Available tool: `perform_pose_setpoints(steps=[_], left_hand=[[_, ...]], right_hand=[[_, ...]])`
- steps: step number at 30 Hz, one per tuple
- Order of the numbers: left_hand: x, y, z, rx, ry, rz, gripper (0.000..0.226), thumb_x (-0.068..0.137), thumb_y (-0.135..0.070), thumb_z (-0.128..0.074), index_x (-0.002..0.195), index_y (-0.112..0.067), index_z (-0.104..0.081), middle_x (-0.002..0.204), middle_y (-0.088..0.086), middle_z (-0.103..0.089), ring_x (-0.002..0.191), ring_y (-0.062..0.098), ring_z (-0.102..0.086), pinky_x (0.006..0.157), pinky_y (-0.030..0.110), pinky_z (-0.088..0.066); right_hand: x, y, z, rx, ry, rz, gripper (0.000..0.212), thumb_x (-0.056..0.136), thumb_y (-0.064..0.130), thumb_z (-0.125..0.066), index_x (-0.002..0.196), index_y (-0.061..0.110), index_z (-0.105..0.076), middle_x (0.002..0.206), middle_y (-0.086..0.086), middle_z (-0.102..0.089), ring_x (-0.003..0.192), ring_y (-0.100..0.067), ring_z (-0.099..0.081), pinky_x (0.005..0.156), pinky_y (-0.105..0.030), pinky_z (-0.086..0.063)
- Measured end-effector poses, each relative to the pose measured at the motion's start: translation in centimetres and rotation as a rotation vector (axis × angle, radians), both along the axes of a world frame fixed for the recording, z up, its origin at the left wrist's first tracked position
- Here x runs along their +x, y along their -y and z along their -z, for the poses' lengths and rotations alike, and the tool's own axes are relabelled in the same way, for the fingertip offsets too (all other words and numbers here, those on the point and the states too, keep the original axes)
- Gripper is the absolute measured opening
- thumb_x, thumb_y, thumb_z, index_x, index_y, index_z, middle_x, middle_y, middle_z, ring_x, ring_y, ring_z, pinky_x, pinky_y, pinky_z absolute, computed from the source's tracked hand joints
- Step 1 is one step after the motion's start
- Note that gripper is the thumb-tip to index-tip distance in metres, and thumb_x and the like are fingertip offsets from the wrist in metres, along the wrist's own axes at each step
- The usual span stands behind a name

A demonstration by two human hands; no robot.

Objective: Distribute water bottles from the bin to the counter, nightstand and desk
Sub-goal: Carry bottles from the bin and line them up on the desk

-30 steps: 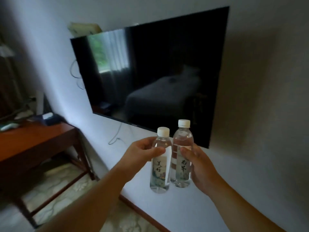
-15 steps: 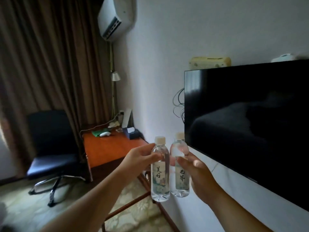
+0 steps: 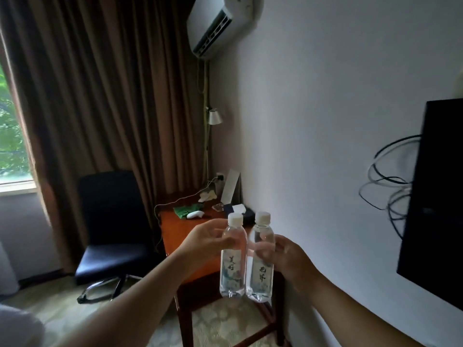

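Desk leg of the job, looks like. One water bottle [image 3: 233, 256] is gripped upright in the left hand [image 3: 203, 242], another bottle [image 3: 260, 259] in the right hand [image 3: 288, 259], held side by side in front of the desk [image 3: 175, 229]. Next, both probably need lowering onto bare desktop near the clutter.

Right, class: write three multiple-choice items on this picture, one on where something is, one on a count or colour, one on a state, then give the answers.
1. Where is the black chair?
A. left of the desk
B. under the television
C. on the desk

2. How many bottles are held?
A. one
B. two
C. three

3. The bottles' caps are:
A. off
B. on
C. missing from one

Answers:
1 A, the chair stands by the curtain, left of the desk.
2 B, the left hand grips the left bottle and the right hand grips the right bottle.
3 B, a white cap tops each bottle.
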State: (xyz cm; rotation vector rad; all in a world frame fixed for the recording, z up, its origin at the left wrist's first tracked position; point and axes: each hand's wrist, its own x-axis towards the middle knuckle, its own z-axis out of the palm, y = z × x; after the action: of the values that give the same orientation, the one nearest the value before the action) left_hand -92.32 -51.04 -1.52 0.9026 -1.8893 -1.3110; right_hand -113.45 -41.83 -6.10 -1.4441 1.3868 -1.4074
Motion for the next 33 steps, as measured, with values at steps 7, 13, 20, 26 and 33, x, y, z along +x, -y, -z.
perform_pose_setpoints(steps=[7, 13, 20, 26, 33], left_hand=[[2.5, 17.5, 2.0, -0.046, 0.058, 0.139, 0.059, 0.067, -0.025, -0.091, 0.12, -0.03, -0.065, 0.11, -0.004, -0.076, 0.102, 0.015, -0.073, 0.091, 0.044, -0.058], [2.0, 28.6, 2.7, -0.061, 0.145, 0.284, 0.041, 0.069, -0.031, -0.087, 0.101, -0.05, -0.07, 0.105, -0.014, -0.076, 0.096, 0.004, -0.072, 0.085, 0.033, -0.06], [-1.0, 38.7, 5.3, -0.023, 0.153, 0.373, 0.041, 0.064, -0.031, -0.087, 0.102, -0.039, -0.072, 0.101, -0.008, -0.077, 0.094, 0.01, -0.074, 0.088, 0.037, -0.059], [-5.9, 47.2, 7.6, -0.035, 0.252, 0.451, 0.052, 0.069, -0.035, -0.088, 0.116, -0.026, -0.068, 0.102, -0.009, -0.077, 0.091, 0.007, -0.074, 0.082, 0.03, -0.061], [-11.7, 55.4, 10.0, 0.004, 0.3, 0.559, 0.043, 0.08, -0.023, -0.083, 0.118, -0.026, -0.064, 0.111, -0.001, -0.074, 0.098, 0.018, -0.073, 0.088, 0.043, -0.06]], right_hand=[[2.7, 15.2, 1.8, 0.04, -0.017, 0.11, 0.032, 0.074, 0.037, -0.078, 0.105, 0.039, -0.072, 0.107, 0.007, -0.076, 0.1, -0.011, -0.072, 0.087, -0.037, -0.056], [5.2, 24.0, 1.8, 0.078, 0.018, 0.277, 0.038, 0.064, 0.047, -0.078, 0.099, 0.054, -0.068, 0.101, 0.015, -0.077, 0.093, -0.002, -0.072, 0.077, -0.026, -0.055], [3.1, 32.3, 4.3, 0.172, -0.052, 0.405, 0.042, 0.062, 0.049, -0.077, 0.103, 0.05, -0.067, 0.101, 0.021, -0.074, 0.092, 0.005, -0.068, 0.085, -0.03, -0.054], [-0.2, 39.6, 7.8, 0.229, -0.044, 0.52, 0.05, 0.061, 0.044, -0.08, 0.107, 0.053, -0.062, 0.104, 0.024, -0.072, 0.097, 0.004, -0.067, 0.087, -0.029, -0.053], [-2.7, 45.8, 11.2, 0.328, -0.02, 0.679, 0.067, 0.061, 0.033, -0.084, 0.123, 0.041, -0.061, 0.108, 0.02, -0.072, 0.1, 0.004, -0.067, 0.081, -0.021, -0.055]])
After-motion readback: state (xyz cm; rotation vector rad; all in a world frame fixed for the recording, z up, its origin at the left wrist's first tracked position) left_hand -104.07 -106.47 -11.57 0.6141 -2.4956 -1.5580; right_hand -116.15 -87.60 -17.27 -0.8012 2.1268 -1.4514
